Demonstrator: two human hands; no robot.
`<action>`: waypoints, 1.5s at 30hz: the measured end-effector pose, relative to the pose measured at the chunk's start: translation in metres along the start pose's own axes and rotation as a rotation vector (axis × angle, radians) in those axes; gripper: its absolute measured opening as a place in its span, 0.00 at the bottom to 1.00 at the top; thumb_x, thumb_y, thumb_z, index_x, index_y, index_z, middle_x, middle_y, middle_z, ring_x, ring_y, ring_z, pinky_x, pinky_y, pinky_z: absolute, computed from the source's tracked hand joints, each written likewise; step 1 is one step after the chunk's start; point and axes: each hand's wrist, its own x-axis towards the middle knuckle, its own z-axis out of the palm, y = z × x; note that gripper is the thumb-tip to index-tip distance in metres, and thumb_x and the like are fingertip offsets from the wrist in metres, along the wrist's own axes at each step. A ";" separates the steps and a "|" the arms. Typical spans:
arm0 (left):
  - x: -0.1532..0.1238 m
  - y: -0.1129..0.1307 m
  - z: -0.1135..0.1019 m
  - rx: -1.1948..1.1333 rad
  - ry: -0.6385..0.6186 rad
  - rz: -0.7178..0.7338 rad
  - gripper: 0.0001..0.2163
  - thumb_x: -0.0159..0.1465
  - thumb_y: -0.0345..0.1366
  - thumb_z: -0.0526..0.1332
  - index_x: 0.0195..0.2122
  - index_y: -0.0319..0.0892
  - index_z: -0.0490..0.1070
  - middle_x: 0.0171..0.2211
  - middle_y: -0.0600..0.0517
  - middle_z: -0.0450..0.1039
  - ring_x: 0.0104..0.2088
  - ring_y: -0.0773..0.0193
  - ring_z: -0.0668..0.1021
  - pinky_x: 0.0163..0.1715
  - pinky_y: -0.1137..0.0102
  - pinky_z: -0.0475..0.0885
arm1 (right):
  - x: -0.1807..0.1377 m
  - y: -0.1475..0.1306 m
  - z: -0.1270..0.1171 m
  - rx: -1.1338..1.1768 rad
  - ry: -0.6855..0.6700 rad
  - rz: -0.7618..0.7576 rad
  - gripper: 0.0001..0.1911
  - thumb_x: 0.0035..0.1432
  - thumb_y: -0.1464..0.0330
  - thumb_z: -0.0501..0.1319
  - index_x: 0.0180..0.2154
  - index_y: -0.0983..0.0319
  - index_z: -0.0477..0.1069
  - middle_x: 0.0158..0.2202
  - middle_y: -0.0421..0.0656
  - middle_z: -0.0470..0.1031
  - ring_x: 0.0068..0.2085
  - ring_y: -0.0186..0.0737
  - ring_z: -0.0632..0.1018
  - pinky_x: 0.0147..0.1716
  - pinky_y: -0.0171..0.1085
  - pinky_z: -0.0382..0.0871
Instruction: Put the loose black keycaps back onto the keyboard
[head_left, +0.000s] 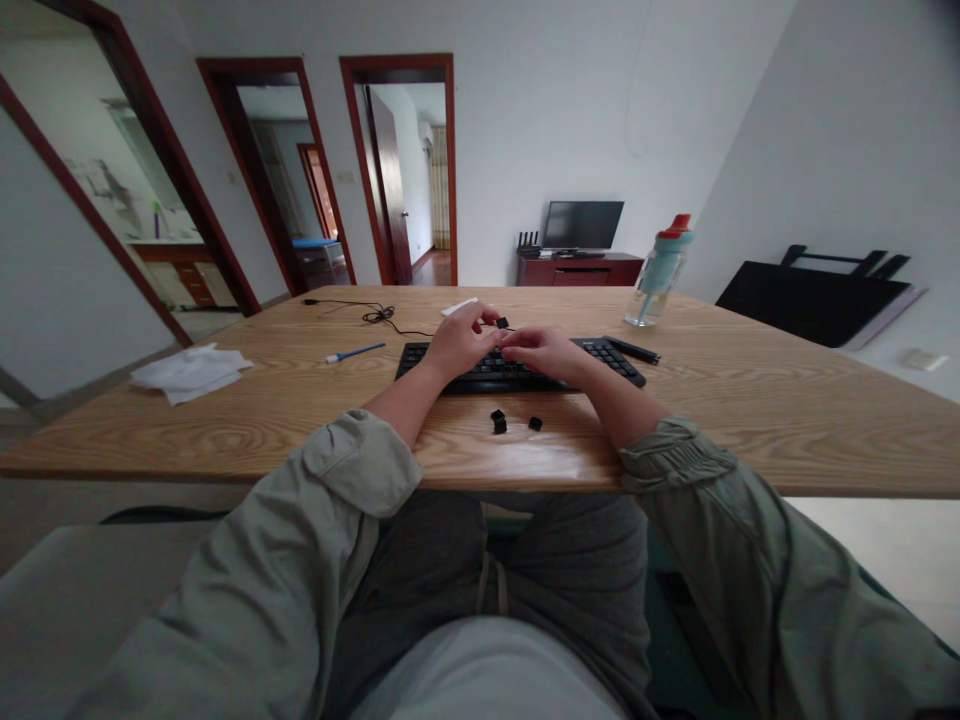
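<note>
A black keyboard [600,356] lies on the wooden table [750,400] in front of me. My left hand [459,342] hovers over its middle and pinches a small black keycap [502,323] between thumb and fingers. My right hand [541,350] rests closed over the keys right beside it, fingertips close to the keycap; whether it holds a thin tool I cannot make out. Three loose black keycaps [499,420] lie on the table just in front of the keyboard.
A black pen-like stick [634,349] lies at the keyboard's right end. A teal bottle with a red cap [660,270] stands behind it. To the left lie a blue brush [354,352], a black cable [375,312] and white cloths [191,371].
</note>
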 end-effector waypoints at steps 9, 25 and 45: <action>-0.001 -0.005 -0.009 0.119 -0.016 -0.109 0.10 0.60 0.39 0.62 0.39 0.40 0.74 0.37 0.49 0.76 0.34 0.64 0.75 0.38 0.69 0.70 | -0.001 0.040 -0.077 -0.330 0.670 0.191 0.19 0.55 0.65 0.59 0.48 0.64 0.70 0.48 0.52 0.75 0.41 0.43 0.76 0.40 0.40 0.69; -0.003 -0.034 0.002 0.151 -0.367 -0.119 0.09 0.55 0.36 0.64 0.36 0.42 0.79 0.35 0.50 0.79 0.37 0.61 0.78 0.39 0.68 0.71 | -0.016 0.041 -0.073 -0.586 0.296 0.302 0.19 0.58 0.64 0.59 0.48 0.65 0.78 0.42 0.50 0.80 0.39 0.44 0.78 0.38 0.37 0.67; -0.002 -0.035 0.000 0.037 -0.357 -0.095 0.17 0.56 0.29 0.64 0.47 0.41 0.74 0.41 0.51 0.79 0.39 0.63 0.77 0.42 0.69 0.71 | -0.017 0.035 -0.071 -0.582 0.226 0.348 0.17 0.59 0.67 0.59 0.47 0.66 0.76 0.40 0.48 0.80 0.35 0.38 0.77 0.32 0.32 0.65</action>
